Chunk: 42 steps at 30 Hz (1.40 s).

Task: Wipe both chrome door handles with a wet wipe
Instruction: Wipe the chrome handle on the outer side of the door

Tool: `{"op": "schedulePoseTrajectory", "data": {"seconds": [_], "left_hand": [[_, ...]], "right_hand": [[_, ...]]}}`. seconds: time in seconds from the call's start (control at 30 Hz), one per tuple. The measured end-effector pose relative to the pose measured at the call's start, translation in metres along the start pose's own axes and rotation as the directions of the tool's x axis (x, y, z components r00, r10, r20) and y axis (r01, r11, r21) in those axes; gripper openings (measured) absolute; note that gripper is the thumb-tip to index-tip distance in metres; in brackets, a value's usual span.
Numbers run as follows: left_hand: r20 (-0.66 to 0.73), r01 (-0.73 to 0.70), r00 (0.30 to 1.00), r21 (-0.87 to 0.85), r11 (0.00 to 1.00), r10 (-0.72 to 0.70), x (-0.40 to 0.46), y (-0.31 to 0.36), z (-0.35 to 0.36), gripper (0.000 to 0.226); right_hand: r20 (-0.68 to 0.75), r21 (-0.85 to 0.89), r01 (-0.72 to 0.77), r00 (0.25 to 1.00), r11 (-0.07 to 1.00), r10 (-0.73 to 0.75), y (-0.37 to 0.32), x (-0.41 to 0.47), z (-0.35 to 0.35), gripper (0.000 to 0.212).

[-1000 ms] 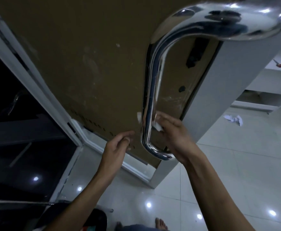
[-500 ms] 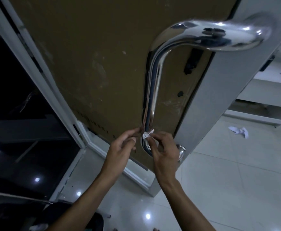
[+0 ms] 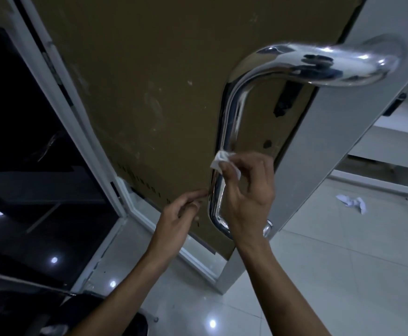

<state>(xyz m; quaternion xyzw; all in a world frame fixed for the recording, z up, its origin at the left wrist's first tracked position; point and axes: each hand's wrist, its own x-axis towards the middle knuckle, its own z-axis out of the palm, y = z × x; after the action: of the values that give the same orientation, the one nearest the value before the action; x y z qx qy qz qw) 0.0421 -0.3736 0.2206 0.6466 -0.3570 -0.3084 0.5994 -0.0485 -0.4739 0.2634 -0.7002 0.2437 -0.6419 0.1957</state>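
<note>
Handle in hand: a long, curved, mirror-bright chrome pull handle (image 3: 232, 132) is fixed to a brown-covered door leaf (image 3: 149, 81); its upright bar runs from the upper bend at 1 o'clock down to the lower bend near the frame's centre.
Wipe: a small crumpled white wet wipe (image 3: 221, 159) is pressed against the upright bar, just above centre, about two thirds of the way down it.
Right hand (image 3: 246, 197): thumb and forefinger are pinched on the wipe, the remaining fingers loosely curled; the bar's lower bend is partly hidden behind it.
Left hand (image 3: 178, 214): fingers are loosely curled, tips touching or just beside the bar at 9 o'clock of it; nothing is seen to be held.
Second handle: only a small chrome glint (image 3: 267, 228) is seen at the door edge, at 4 o'clock of the lower bend; whether it belongs to the other handle cannot be told.
Floor item: a crumpled white scrap (image 3: 353, 202) lies on the glossy white tiles (image 3: 343, 275) at 3 o'clock.
Progress (judged): wiping of this handle is under way on its lower stretch; how much of the bar is already clean cannot be read from the shine. The second handle is taken as left to do.
</note>
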Motion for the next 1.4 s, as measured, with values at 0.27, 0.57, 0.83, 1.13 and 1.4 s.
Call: {"op": "schedulePoseTrajectory", "data": {"seconds": [0.27, 0.57, 0.83, 1.13, 1.4], "left_hand": [[-0.011, 0.063, 0.998, 0.064, 0.996, -0.062, -0.006, -0.022, -0.003, 0.031], [-0.042, 0.208, 0.977, 0.032, 0.978, -0.207, -0.006, -0.051, 0.017, 0.012], [-0.018, 0.220, 0.975, -0.009, 0.975, -0.220, -0.005, -0.057, 0.025, 0.016], [0.144, 0.231, 0.966, -0.084, 0.969, -0.217, -0.012, -0.057, 0.022, 0.025], [0.042, 0.248, 0.968, -0.007, 0.969, -0.248, -0.008, -0.066, 0.016, 0.016]], "right_hand": [[0.375, -0.220, -0.054, 0.917, 0.974, 0.136, 0.039, -0.076, -0.016, 0.014], [0.472, -0.372, -0.076, 0.843, 0.925, 0.259, 0.047, -0.085, -0.027, 0.020], [0.512, -0.351, -0.285, 0.739, 0.892, 0.438, 0.050, -0.081, -0.038, 0.023], [0.597, -0.169, -0.643, 0.537, 0.747, 0.596, 0.042, -0.066, -0.059, 0.008], [0.559, -0.348, -0.475, 0.586, 0.808, 0.586, 0.041, -0.069, -0.066, 0.012]]}}
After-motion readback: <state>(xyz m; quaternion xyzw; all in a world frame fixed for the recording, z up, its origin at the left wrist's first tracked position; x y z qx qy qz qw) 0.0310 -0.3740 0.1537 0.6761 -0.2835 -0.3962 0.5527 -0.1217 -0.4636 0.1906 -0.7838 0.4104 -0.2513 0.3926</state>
